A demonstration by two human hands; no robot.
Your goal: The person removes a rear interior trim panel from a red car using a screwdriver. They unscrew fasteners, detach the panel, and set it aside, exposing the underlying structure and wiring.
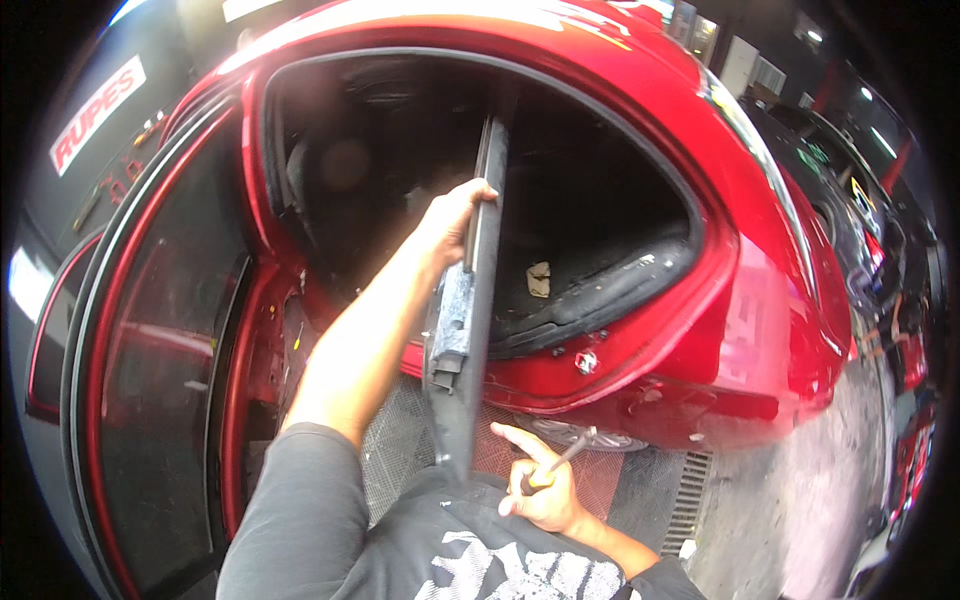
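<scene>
By red car (700,200), left hand (455,215) grips trim strip (475,290).

left hand (452,222) grips long dark trim strip (468,300) | right hand (540,490) holds screwdriver (556,462) | red car (700,330) door open

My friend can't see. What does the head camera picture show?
A person's left hand holds a long dark trim strip upright in front of a red car's open rear doorway, while the right hand grips a screwdriver. The open door stands to the left, above a grated floor.
</scene>
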